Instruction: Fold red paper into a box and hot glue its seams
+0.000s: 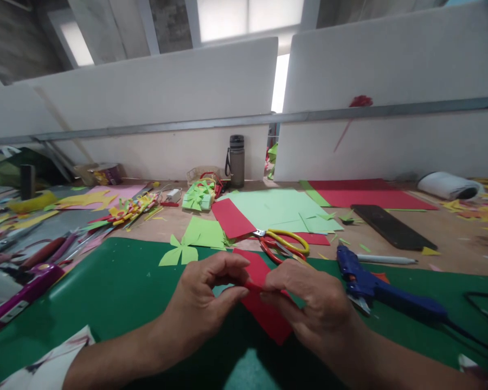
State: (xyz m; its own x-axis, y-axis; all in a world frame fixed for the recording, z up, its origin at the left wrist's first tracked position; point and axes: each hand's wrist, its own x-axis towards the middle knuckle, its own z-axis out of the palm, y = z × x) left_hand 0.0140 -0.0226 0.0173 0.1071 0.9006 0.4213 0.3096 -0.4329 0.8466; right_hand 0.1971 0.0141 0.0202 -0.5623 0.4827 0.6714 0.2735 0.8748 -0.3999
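Note:
My left hand [205, 295] is curled, its thumb and fingers pinching the left edge of a red piece of paper [255, 287]. From the other side my right hand [315, 300] pinches the same piece; its exact shape is partly hidden by the fingers. Below both hands, a longer red paper strip [270, 322] lies slanted over the green mat [126, 292]. Scissors with yellow and red handles [287, 241] rest just beyond my right hand. A light green paper cutout with petal shapes [179, 252] is on the mat, ahead of my left hand.
To the right lie a blue glue gun [390, 295] with its cord, a pen [386, 260] and a dark phone [394, 226]. Pale green sheets [272, 206] and a red sheet [361, 193] are farther back. A bottle [237, 162] stands by the white partition [166, 97].

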